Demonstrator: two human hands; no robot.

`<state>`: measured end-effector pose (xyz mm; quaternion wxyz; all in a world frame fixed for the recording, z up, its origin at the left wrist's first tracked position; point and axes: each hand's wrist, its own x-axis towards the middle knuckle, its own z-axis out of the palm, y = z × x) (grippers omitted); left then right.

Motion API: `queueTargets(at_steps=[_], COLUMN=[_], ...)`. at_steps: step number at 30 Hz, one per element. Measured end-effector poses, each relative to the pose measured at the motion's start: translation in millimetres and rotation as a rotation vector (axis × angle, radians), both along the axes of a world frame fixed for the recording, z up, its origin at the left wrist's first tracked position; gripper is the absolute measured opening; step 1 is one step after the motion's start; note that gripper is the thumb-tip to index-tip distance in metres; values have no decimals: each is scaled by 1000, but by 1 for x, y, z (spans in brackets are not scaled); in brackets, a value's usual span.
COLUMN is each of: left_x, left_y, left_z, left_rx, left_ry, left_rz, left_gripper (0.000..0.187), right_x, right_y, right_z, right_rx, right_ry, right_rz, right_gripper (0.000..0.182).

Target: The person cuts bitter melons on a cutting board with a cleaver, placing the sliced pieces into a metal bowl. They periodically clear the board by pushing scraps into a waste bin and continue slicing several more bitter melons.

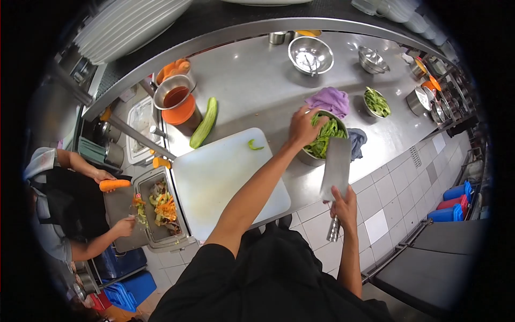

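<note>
A metal bowl point(310, 155) full of cut green vegetables point(324, 137) stands on the steel counter point(257, 80), a little right of the middle of the frame. The left hand point(303, 127) lies over the rim of this bowl; its fingers are curled down on the edge and the greens, but I cannot tell if they pinch anything. The right hand point(343, 206), lower and nearer to the body, is closed around the handle of a cleaver point(336, 166), and the wide blade points up toward the bowl, just beside it.

To the left of the bowl lies a white cutting board point(225, 177), with one small green piece point(255, 145) near its upper edge. A whole cucumber point(204, 123) rests above the board's upper left corner. Behind the bowl are a purple cloth point(328, 100) and a grey cloth point(357, 140), and further right a small bowl of greens point(376, 102). An empty-looking steel bowl point(310, 55) stands at the top centre.

At the left edge of the frame another person holds a carrot point(114, 184) over a tray of vegetable peelings point(160, 206).
</note>
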<state>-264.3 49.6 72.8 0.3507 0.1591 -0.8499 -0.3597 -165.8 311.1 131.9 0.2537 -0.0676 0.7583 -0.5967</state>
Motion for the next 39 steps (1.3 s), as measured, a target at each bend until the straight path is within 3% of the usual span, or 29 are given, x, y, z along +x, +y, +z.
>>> queueTargets(at_steps=[3,6,7,9,10,12,13,15,19,21,23,25,26,27,28,30,31,33,35,37,39], left_x=[31,116,146,182,184,185,182,156,82,36,-8,-16,-15,-7,4,15,20,51,103,161,205], left_y=[-50,-85,-81,-77,-78,-77,-73,-68,-17,-17,-24,-16,-5,2,3,-1,-26,-85,-142,-198,-224], left_z=[-34,-93,-92,-104,-100,-94,-92,-84,11,9,-28,-3,-6,0,0,3,-7,-31,-64,-94,-98], left_rx=[42,-245,-317,-413,-418,-158,-154,-82,-125,-106,-98,58,-132,-116,-114,-143,-23,-165,-321,-362,-388], left_ry=[-16,-272,-427,-385,-393,-654,-658,-287,-218,-143,-227,-486,-415,-348,-356,-99,-22,-54,-318,-698,-763], left_rz=[137,310,279,177,186,166,181,95,-86,-21,125,5,-16,-149,-124,-158,-111,317,764,846,811], left_gripper=[41,49,52,45,45,37,37,31,40,47,43,37,40,32,32,27,25,27,30,32,22], right_x=[-1,7,6,4,1,-5,-8,-21,-30,-35,-41,-46,-49,-49,-47,-46,-43,-33,-22,-13,-3], right_y=[51,87,92,100,101,99,96,84,68,64,62,59,58,56,53,46,44,40,38,32,22], right_z=[-3,4,3,-4,-8,-12,-11,-9,3,7,8,14,17,16,16,19,18,19,20,17,20], right_rx=[53,67,64,44,31,29,30,19,42,46,37,32,39,38,34,27,11,19,13,-10,-22], right_ry=[-11,-20,-17,-45,-60,-63,-66,-64,-58,-55,-12,7,20,17,10,11,-1,-3,-38,-45,-78], right_rz=[-121,-202,-213,-223,-228,-196,-169,-127,-63,-28,1,62,87,77,102,77,69,73,69,88,144], right_gripper=[24,25,25,28,30,31,31,31,30,29,29,30,32,29,29,27,26,26,27,27,26])
